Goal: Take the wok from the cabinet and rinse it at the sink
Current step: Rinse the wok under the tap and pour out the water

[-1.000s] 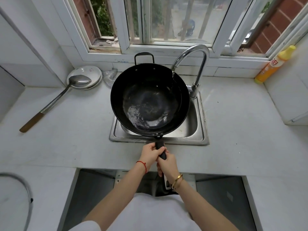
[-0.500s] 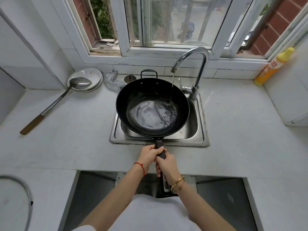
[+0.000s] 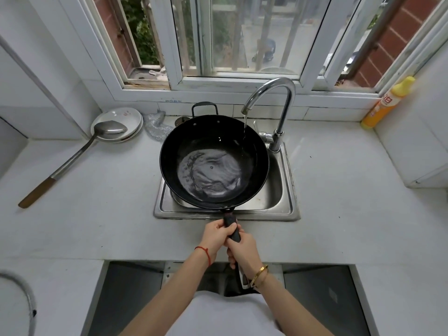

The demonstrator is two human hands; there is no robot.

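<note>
Nearest the camera, the wok's long dark handle (image 3: pixel 232 230) is gripped by both hands over the front strip of the white countertop (image 3: pixel 97 214). The right hand (image 3: pixel 243 251) is wrapped around the handle's rear part, fingers curled tightly about it, with gold bangles seen at the wrist; the left hand (image 3: pixel 216 235) is closed around the handle just ahead of it, thumb laid along the top, with a red string worn at the wrist. Both forearms are extended forward and converge on the handle. Beyond the hands, the black wok (image 3: pixel 214 161) is held over the steel sink (image 3: pixel 286 190), its bowl roughly level and covering most of the basin. Its inside is dark and glossy, and a shallow pool of swirling water (image 3: pixel 209 177) is collected in the bottom. A small loop handle (image 3: pixel 204 107) is seen at the far rim. A thin stream is poured from the curved chrome faucet (image 3: pixel 274 98) onto the wok's right inner wall. Farther left, a metal ladle (image 3: pixel 80 156) with a wooden grip is laid with its bowl on a white plate (image 3: pixel 121 117), and a crumpled scrubber (image 3: pixel 156 127) lies beside that. At the far right, a yellow bottle (image 3: pixel 388 103) is leaned near the window frame (image 3: pixel 184 81).
</note>
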